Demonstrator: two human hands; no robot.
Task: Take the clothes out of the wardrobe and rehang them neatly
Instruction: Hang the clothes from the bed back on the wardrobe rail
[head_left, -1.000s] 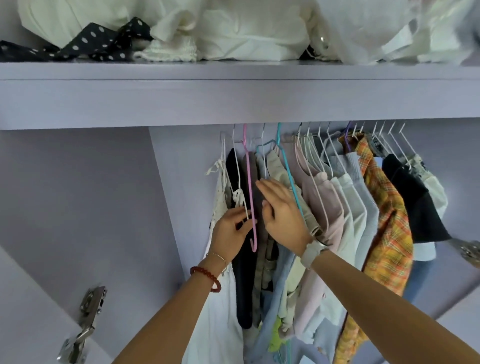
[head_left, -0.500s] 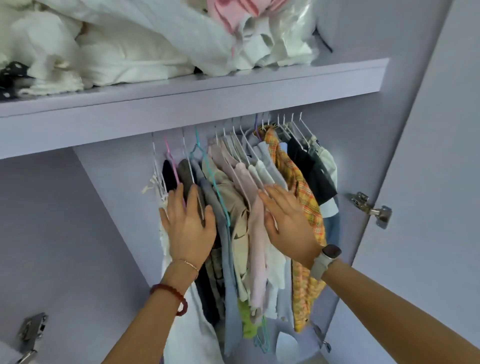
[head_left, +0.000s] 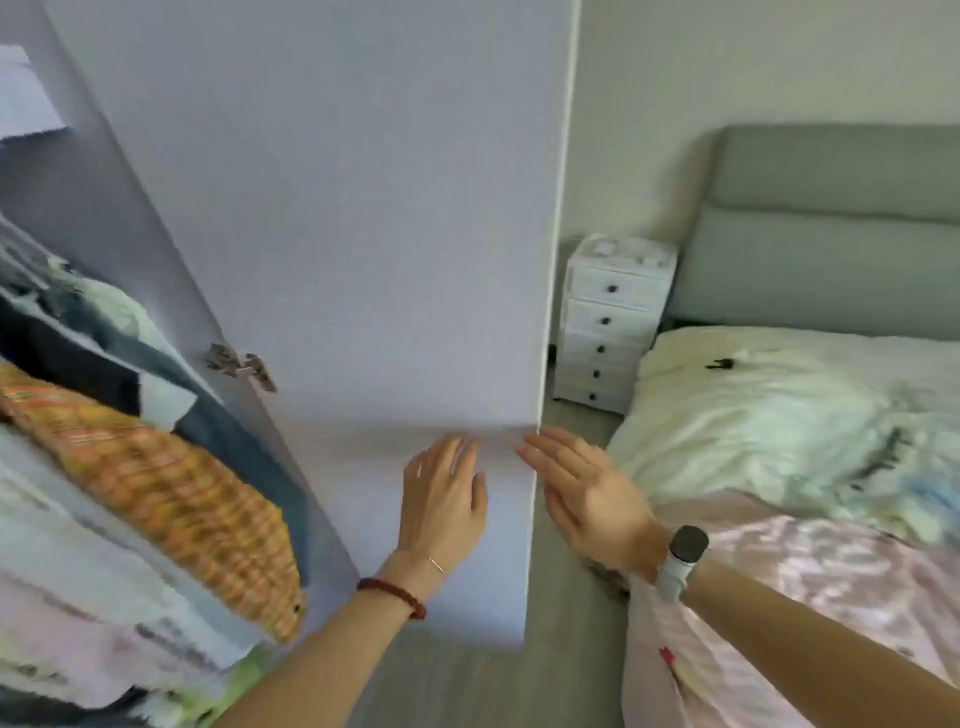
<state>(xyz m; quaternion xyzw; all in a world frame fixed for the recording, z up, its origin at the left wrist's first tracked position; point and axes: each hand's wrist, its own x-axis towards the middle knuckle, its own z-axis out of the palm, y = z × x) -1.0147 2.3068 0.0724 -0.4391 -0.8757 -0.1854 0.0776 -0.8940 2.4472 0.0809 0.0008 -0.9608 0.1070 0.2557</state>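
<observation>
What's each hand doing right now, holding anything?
Left hand: open, fingers straight, holding nothing, in front of the wardrobe door.
Right hand: open, holding nothing.

A bed (head_left: 831, 291) bears a rumpled white duvet (head_left: 753, 415) and a pink quilt (head_left: 810, 582).

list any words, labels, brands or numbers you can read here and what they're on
None can be read.
Watch on the right wrist: face dark, nothing legible.
Paper at the top left: blurred, no text to make out.
Orange plaid shirt and the other hanging clothes: motion-blurred, no label visible.
White drawer unit: knobs only, no lettering.
</observation>
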